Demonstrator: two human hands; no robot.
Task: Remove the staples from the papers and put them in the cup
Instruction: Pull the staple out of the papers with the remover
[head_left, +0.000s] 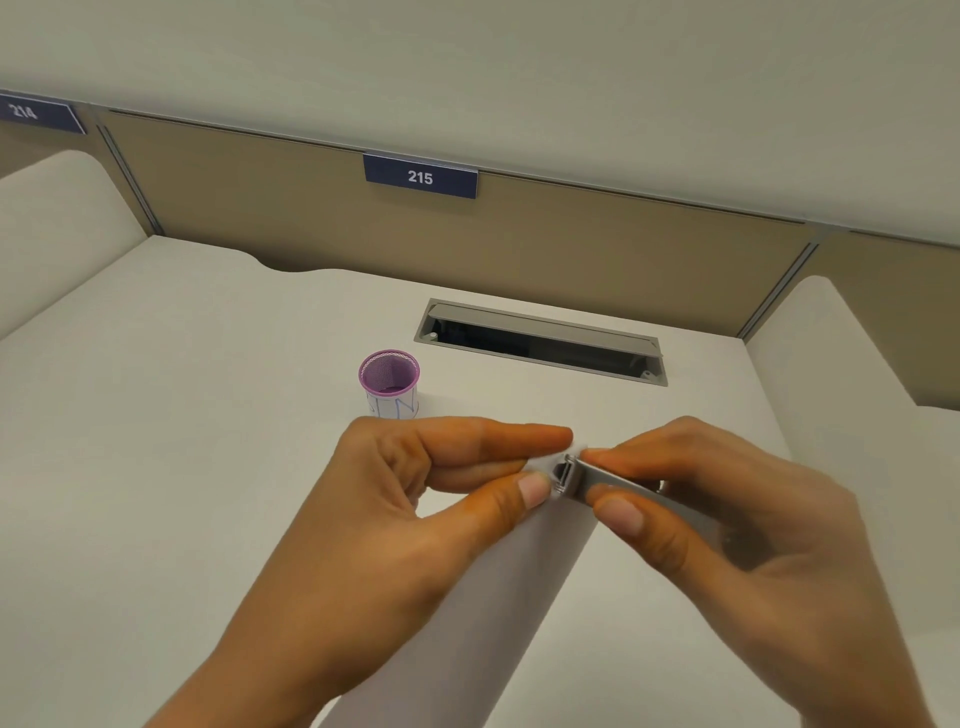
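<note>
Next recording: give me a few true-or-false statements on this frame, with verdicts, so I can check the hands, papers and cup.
1. The left hand pinches the top corner of the papers. True.
2. The right hand is empty. False: it grips a metal tool set against the papers' corner.
3. The cup lies on its side. False: it stands upright on the desk, beyond the left hand.
4. The sign beyond the desk reads 215. True.
</note>
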